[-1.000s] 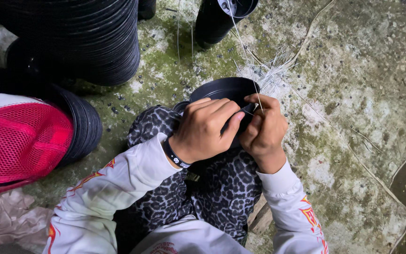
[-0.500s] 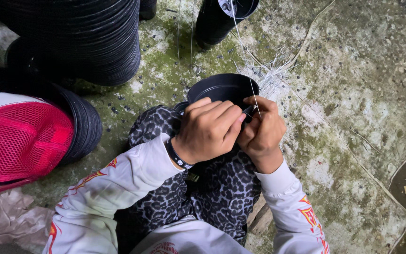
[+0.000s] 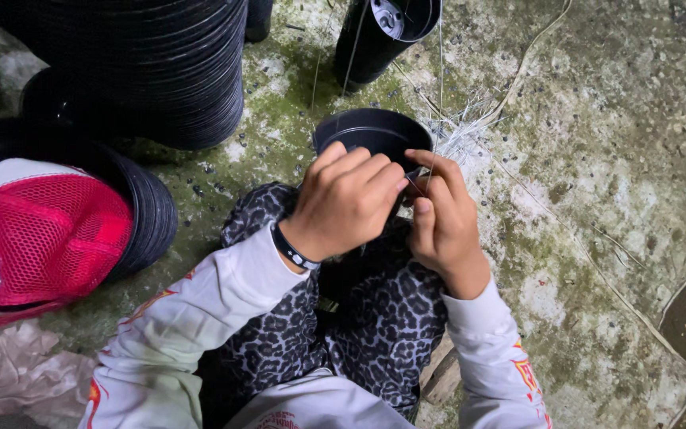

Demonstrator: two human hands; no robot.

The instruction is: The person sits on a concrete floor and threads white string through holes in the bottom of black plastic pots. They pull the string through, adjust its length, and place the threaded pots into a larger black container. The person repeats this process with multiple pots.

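1. Head view, the change: more of the black pot (image 3: 371,131) on show than a second ago, its round mouth now open to the camera above the knuckles at upper centre. Both hands no farther than a shade from where they were.
2. Left hand (image 3: 347,202): curled tight over the near rim of the pot, fingers together and clamped on it, a dark wristband (image 3: 291,250) at the wrist.
3. Right hand (image 3: 442,226): just beside the left, thumb and forefinger pinched on a thin strand (image 3: 440,79) at the pot's right rim. Now running nearly straight up to the top edge of the frame, where earlier slanted.
4. Meaning, as a judgement: strand drawn taut, so the tying or threading at the rim seemingly under way rather than finished. Too fine and shaded to tell whether through a hole in the rim or only against it.
5. Pot held over a lap in spotted cloth (image 3: 383,318), centre of the frame.
6. Surface: rough, mossy concrete floor (image 3: 597,159), with a loose bundle of pale strands (image 3: 462,131) right of the pot.
7. Surroundings: a tall stack of black pots (image 3: 160,71) at upper left, another pot (image 3: 391,32) at top centre, a red mesh cap (image 3: 37,238) at left, crumpled wrapping (image 3: 9,381) at lower left.
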